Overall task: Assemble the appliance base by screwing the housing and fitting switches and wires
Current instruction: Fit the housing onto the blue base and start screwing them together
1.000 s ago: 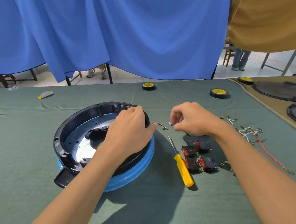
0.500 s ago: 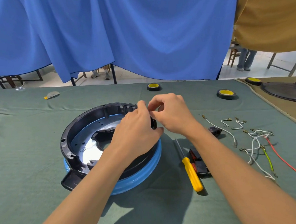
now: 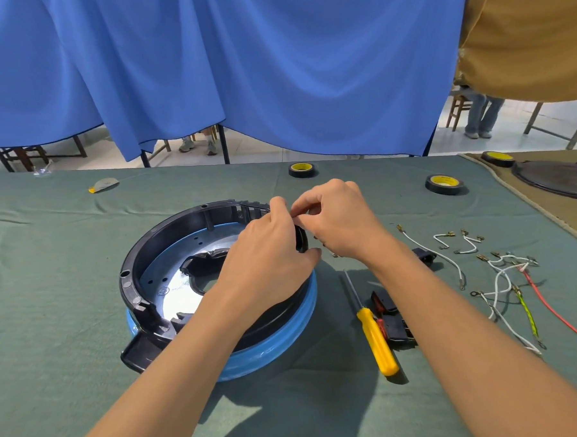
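Head view, and it's all happening at the far right rim of the housing (image 3: 167, 231), the black ring on its blue band, sitting left of the desk's (image 3: 50, 297) middle. The left hand (image 3: 266, 263) is draped over that rim, fingers curled across the top and thumb hooked on the outside, clamping it steady. The right hand (image 3: 341, 222) is right up against it, thumb and forefinger pinched tight together on a small part I can't make out. My guess is a screw being started in the rim, but the fingers hide it.

The yellow screwdriver (image 3: 375, 340) lies untouched just right of the housing, with the black-and-red switches (image 3: 391, 316) just beside its handle, partly under the right forearm. The wires (image 3: 504, 280) are spread toward the right edge, none fitted as far as I can see. Two tape rolls (image 3: 301, 170) sit near the far edge.

Now the dangers. That pinch is fingertip-only: one slip and the part drops inside the housing, or vanishes into the cloth's folds. If the left hand eases off, the ring could skid or turn on the cloth and spoil the alignment. And the right forearm hangs low over the switches, so a careless pull back could sweep them and the screwdriver toward the near edge.
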### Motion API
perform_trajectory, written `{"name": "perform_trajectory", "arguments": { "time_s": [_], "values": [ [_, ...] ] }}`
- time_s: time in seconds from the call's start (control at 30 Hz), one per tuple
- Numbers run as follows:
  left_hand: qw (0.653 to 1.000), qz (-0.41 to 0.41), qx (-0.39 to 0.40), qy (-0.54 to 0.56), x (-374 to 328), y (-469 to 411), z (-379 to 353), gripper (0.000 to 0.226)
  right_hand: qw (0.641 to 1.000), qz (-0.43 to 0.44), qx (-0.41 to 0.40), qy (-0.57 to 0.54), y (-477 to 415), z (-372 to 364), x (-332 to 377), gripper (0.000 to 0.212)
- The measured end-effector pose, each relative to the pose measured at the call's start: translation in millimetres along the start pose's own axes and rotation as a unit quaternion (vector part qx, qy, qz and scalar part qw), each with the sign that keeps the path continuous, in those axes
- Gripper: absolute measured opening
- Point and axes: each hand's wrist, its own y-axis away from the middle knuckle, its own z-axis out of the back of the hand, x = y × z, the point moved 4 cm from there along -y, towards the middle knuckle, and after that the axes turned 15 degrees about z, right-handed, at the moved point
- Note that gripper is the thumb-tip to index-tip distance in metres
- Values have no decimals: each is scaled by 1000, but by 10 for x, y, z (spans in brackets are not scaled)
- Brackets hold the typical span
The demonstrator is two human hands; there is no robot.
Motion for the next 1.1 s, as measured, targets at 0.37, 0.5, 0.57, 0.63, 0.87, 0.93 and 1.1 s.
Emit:
{"name": "perform_trajectory", "arguments": {
  "time_s": [0.37,0.5,0.57,0.63,0.87,0.93,1.1],
  "values": [
    [1000,10,3,-12,28,-10,6,55,978,-135,-40,-156,67,23,-79,14],
    [1000,9,3,-15,17,1,22,55,938,-249,-41,-239,141,-144,-63,7],
    [1000,9,7,-21,13,0,24,55,909,-300,-45,-286,161,-177,-40,6],
    [1000,13,11,-24,12,4,30,53,872,-355,-45,-333,177,-163,-14,5],
    [998,5,49,-40,137,18,94,60,829,-445,13,-340,188,-145,72,31],
    [996,-3,79,-36,215,49,157,67,818,-451,28,-356,220,-162,123,37],
    [989,-3,144,-30,391,139,320,67,786,-473,27,-397,332,-240,290,20]
  ]
}}
